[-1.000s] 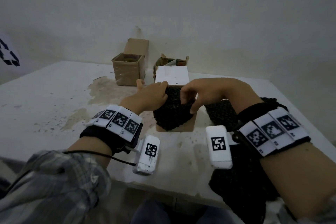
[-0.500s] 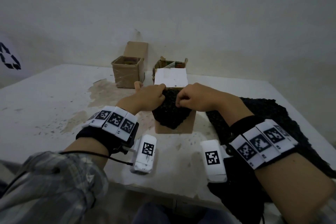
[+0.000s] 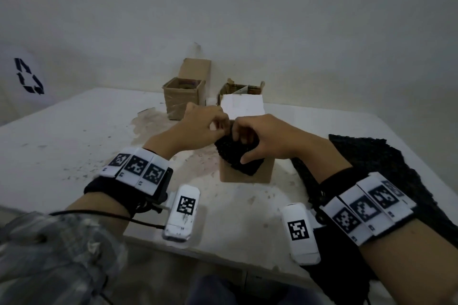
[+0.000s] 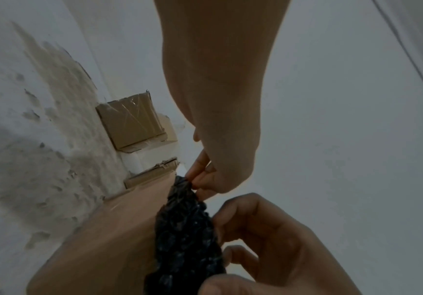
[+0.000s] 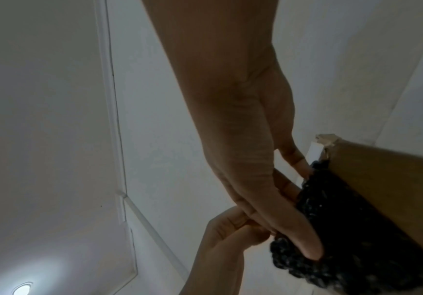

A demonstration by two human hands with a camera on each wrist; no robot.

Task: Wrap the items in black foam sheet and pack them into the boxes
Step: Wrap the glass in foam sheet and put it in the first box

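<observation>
A bundle wrapped in black foam [image 3: 239,160] sits in the mouth of a small cardboard box [image 3: 247,176] at mid-table, and part of it hangs over the box's front wall. My left hand [image 3: 220,129] pinches the bundle's top from the left. My right hand [image 3: 241,141] grips it from the right, fingers curled on top and thumb down the front. The box's white lid flap [image 3: 244,106] stands open behind them. Both wrist views show the foam [image 4: 185,229] [image 5: 344,229] against the box wall [image 4: 109,229] [image 5: 382,179], with fingers of both hands on it. The wrapped item is hidden.
Two more open cardboard boxes stand at the back by the wall: one [image 3: 184,99] on the left, another [image 3: 255,86] behind the white flap. A large black foam sheet [image 3: 371,163] lies on the table [image 3: 62,141] to the right, under my right forearm, and hangs over the near edge.
The bundle has gone from in front of the box down into its mouth. Both hands have drawn together at its top.
</observation>
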